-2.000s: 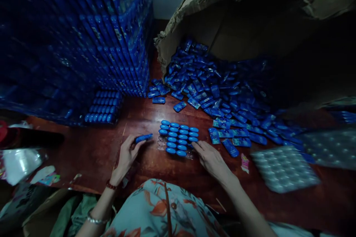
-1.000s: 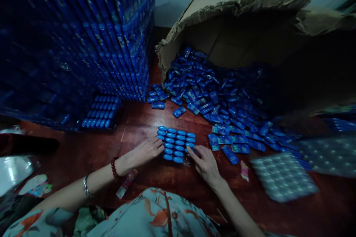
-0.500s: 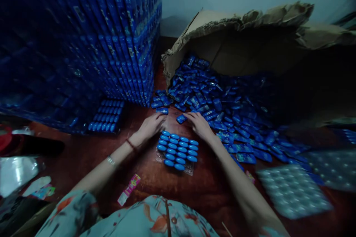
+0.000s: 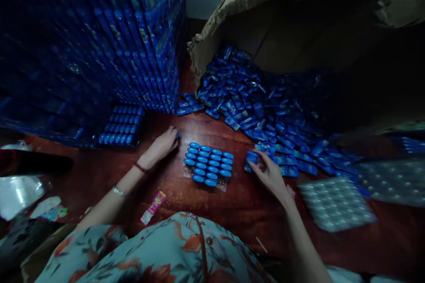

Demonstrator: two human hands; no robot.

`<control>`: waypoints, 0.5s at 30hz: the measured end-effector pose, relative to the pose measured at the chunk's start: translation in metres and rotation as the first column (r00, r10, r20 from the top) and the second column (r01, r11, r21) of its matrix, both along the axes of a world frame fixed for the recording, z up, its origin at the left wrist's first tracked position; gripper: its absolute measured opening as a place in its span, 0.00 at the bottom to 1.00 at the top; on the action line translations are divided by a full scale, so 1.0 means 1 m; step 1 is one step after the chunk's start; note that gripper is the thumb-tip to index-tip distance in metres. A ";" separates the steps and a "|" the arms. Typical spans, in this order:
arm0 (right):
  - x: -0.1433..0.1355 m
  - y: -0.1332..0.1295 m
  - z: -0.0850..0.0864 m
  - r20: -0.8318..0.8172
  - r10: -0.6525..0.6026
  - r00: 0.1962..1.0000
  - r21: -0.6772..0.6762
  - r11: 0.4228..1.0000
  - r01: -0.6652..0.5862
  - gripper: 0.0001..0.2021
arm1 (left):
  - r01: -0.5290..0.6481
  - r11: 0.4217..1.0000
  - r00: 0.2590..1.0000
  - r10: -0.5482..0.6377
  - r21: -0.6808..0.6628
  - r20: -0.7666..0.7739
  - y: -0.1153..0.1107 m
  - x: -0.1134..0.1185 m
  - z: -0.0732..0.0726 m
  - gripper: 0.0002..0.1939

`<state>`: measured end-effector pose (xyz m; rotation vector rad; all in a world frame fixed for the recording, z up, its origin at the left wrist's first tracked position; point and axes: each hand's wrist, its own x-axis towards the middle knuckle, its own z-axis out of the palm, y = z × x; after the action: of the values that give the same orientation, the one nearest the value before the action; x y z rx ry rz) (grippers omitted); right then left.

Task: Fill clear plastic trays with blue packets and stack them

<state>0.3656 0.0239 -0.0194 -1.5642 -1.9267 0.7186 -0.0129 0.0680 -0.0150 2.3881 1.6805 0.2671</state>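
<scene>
My left hand (image 4: 162,145) is curled closed just left of the clear tray, and a bit of a small blue pack (image 4: 177,135) shows at its fingertips. Most of that pack is hidden by the fingers. To the right of the tray, my right hand (image 4: 269,174) pinches a flat blue pack (image 4: 251,160) between thumb and fingers, beside other packs lying flat. Between both hands stands the clear plastic tray (image 4: 222,184), holding rows of glossy blue oval-ended pieces (image 4: 208,163), with gaps along its front row.
Loose blue packs (image 4: 245,106) spill from a torn cardboard box (image 4: 206,55). Tall stacks of filled blue trays (image 4: 142,53) rise at left, with one filled tray (image 4: 121,126) before them. Clear trays (image 4: 337,205) lie right. A pink wrapper (image 4: 153,208) lies in front.
Both hands have drawn apart from behind the tray. The left went left with its small blue pack; the right came right and nearer with its pack. The view has tilted down.
</scene>
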 end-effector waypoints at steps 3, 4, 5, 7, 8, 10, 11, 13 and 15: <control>-0.013 -0.058 -0.011 -0.300 -0.145 0.943 -0.061 0.989 0.133 0.17 | -0.132 0.990 0.954 0.110 0.060 0.278 -0.043 -0.028 -0.004 0.18; -0.023 -0.071 -0.014 -0.322 -0.171 0.931 -0.032 0.985 0.170 0.16 | -0.174 0.983 0.931 0.146 0.055 0.335 -0.057 -0.032 -0.004 0.18; -0.033 -0.081 -0.017 -0.308 -0.174 0.935 0.023 0.981 0.190 0.14 | -0.210 0.977 0.909 0.178 0.045 0.376 -0.069 -0.033 -0.003 0.18; -0.051 -0.090 -0.022 -0.227 -0.126 0.966 0.181 0.969 0.169 0.11 | -0.272 0.962 0.870 0.238 0.018 0.432 -0.092 -0.026 0.002 0.17; -0.057 -0.090 -0.024 -0.176 -0.083 0.981 0.256 0.958 0.127 0.11 | -0.291 0.957 0.853 0.255 0.009 0.455 -0.101 -0.020 0.005 0.16; -0.063 -0.084 -0.024 -0.084 0.015 0.996 0.354 0.935 0.016 0.15 | -0.291 0.957 0.837 0.245 0.019 0.490 -0.116 -0.004 0.009 0.13; -0.064 -0.080 -0.023 -0.034 0.066 0.997 0.368 0.928 -0.049 0.18 | -0.266 0.963 0.842 0.216 0.033 0.494 -0.121 0.004 0.009 0.12; -0.064 -0.073 -0.017 0.089 0.165 0.982 0.349 0.918 -0.186 0.21 | -0.182 0.981 0.875 0.128 0.073 0.466 -0.125 0.016 0.008 0.11; -0.063 -0.067 -0.009 0.214 0.227 0.950 0.305 0.909 -0.286 0.21 | -0.081 0.990 0.914 0.030 0.111 0.404 -0.125 0.022 0.005 0.15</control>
<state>0.3023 -0.0434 -0.0282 -1.2105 -2.2744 0.3372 0.0096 -0.0568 -0.0100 2.1726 1.5735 0.8355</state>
